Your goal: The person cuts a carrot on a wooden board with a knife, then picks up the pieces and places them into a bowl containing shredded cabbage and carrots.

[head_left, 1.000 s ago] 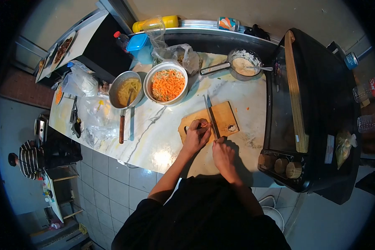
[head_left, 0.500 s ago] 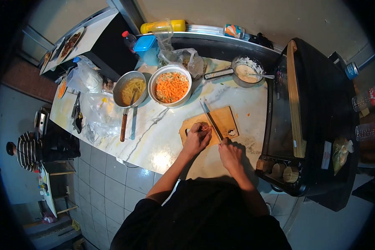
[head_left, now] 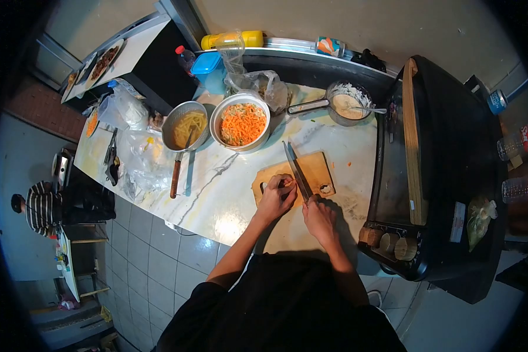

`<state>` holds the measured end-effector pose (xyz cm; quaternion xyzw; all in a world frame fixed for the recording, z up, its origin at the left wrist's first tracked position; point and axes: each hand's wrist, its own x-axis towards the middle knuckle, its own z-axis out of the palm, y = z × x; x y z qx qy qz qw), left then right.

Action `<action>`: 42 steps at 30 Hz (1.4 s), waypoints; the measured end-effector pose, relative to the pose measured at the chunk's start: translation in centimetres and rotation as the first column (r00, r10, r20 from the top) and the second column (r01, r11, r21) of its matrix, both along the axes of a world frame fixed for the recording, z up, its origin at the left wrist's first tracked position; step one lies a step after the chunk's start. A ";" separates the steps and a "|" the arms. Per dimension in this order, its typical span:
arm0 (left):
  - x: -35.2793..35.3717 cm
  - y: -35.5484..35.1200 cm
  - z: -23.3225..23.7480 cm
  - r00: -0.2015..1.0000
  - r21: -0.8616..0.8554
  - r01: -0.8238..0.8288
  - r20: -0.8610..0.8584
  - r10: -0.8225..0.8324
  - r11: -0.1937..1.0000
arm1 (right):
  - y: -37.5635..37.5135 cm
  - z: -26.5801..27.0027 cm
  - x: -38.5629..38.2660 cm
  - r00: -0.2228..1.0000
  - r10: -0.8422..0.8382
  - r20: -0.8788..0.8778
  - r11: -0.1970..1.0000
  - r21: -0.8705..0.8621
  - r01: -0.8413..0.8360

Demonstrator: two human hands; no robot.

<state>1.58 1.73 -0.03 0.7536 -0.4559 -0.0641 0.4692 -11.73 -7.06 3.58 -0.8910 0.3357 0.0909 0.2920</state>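
Observation:
On the wooden cutting board (head_left: 315, 166), my left hand (head_left: 277, 198) is closed with fingertips pinched around a small pale-orange piece of food (head_left: 289, 183), mostly hidden by the fingers. My right hand (head_left: 320, 218) grips the handle of a knife (head_left: 297, 167). The blade points away from me across the board, close beside the left fingertips. At the board's right corner lies a small whitish bit (head_left: 326, 188), and a few orange scraps (head_left: 349, 163) dot the marble-patterned table (head_left: 217, 199).
Behind the board stand a pot of shredded carrot (head_left: 240, 125), a saucepan of pale strips in liquid (head_left: 189, 129) and a pan of batter (head_left: 348, 105) with a spoon. Plastic bags (head_left: 141, 158) lie at left. A black oven (head_left: 446, 170) borders the right. Someone in stripes (head_left: 41, 208) is far left.
My right hand and the knife have shifted slightly left, bringing the blade closer to my left fingers. My left hand stays almost in place, still pinching the piece.

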 end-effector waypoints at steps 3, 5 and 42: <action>0.1 0.2 -0.2 0.999 0.015 0.012 0.039 -0.013 1.000 | 0.6 -0.7 0.0 1.000 -0.009 -0.001 1.000 -0.009 0.009; 0.1 0.0 -0.3 0.997 0.026 0.027 0.073 -0.028 0.999 | 0.6 -1.2 0.0 0.999 -0.031 0.017 0.999 -0.044 0.031; -0.3 -0.4 -0.8 0.992 -0.028 -0.099 -0.080 0.097 0.995 | -0.2 -1.5 -0.8 0.999 -0.010 0.048 1.000 0.021 0.009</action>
